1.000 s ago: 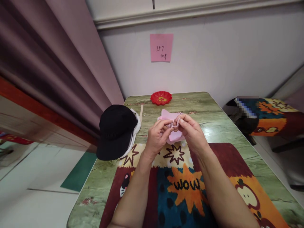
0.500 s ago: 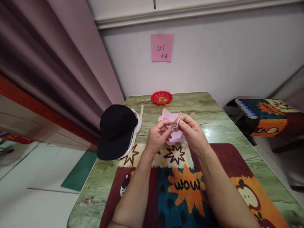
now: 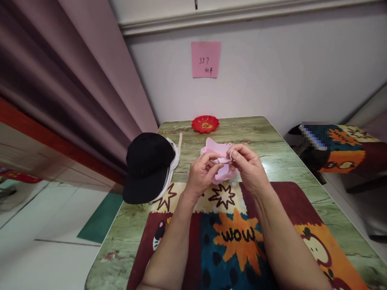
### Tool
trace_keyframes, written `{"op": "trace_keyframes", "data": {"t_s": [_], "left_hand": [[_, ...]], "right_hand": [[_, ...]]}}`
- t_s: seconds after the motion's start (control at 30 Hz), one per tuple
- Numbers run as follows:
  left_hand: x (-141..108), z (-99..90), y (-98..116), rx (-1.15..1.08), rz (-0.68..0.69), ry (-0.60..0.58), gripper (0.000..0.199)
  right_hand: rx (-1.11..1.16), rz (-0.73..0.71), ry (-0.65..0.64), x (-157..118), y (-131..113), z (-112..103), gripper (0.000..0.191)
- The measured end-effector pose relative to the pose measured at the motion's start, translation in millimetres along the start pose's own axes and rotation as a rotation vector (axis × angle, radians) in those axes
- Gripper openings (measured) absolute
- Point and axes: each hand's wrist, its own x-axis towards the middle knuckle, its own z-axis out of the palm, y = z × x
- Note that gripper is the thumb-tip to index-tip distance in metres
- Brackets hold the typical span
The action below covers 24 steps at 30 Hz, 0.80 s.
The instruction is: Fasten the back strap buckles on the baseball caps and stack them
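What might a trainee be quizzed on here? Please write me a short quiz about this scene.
1. Multiple choice: What runs between the left hand and the right hand?
A) a pen
B) a pale strap
C) a spoon

2. True or false: The red scalloped dish is nearer the wall than the black baseball cap.

3. Fill in: The pink note shows the number ___.

Key: 1 B; 2 true; 3 357.

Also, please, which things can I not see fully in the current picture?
Head view, all:
- Pale strap: partly hidden by left hand and right hand.
- Pink item: partly hidden behind both hands.
- White item: mostly hidden by black cap.
- Patterned mat: cut off by bottom edge.
- Pixelated patch: too blurred.
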Motion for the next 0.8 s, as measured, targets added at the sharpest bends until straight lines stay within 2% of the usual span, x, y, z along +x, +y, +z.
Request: {"op": "trace_keyframes", "data": {"t_s": [0.13, 0.23, 0.6, 0.8], "left_hand": [[0.1, 0.5, -2.2, 0.109, 0.102, 0.014, 0.016], [-0.1, 0.8, -4.1, 0.144, 0.147, 0.017, 0.017], [0.8, 0.6, -0.4, 0.203, 0.174, 0.012, 0.014], [0.3, -0.5, 0.4, 0.208, 0.158, 0.009, 0.014]], "right_hand": [[-0.2, 0.072, 0.032, -0.1, -2.1, -0.3, 0.026], [-0.297, 0.069, 0.039, -0.6, -4.5, 0.5, 0.027], [-0.696, -0.142, 0.218, -5.1, -2.2, 11.2, 0.009], [-0.775, -0.216, 0.255, -7.3, -1.7, 15.9, 0.007]]}}
